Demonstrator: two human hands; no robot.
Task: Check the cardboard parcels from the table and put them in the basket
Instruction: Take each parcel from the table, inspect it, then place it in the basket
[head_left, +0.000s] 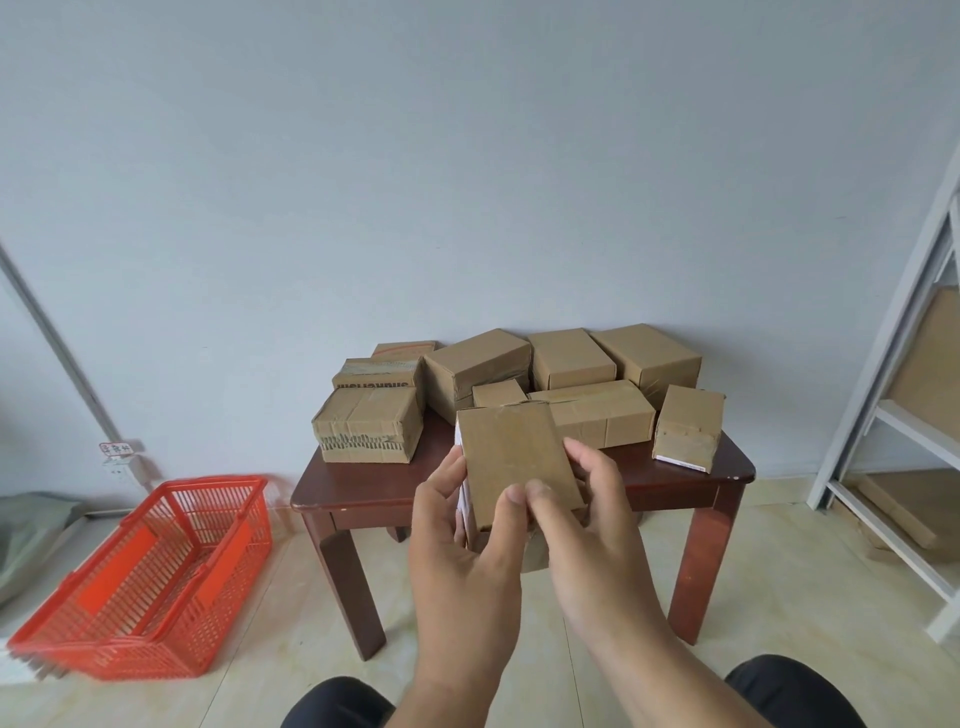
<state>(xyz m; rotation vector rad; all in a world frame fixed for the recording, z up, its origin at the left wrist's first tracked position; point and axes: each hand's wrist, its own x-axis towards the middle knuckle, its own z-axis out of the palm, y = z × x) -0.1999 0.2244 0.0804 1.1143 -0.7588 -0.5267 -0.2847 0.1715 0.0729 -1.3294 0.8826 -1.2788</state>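
Observation:
I hold a small brown cardboard parcel up in front of the dark wooden table, its broad face toward me. My left hand grips its left side and bottom edge. My right hand pinches its lower right corner, thumb on the front face. Several more cardboard parcels lie packed on the tabletop behind it. The red plastic basket stands on the floor to the left of the table and holds nothing that I can see.
A white metal shelf rack with cardboard on it stands at the right. A grey wall runs behind the table. A white pipe slants down the wall at left. My knees show at the bottom edge.

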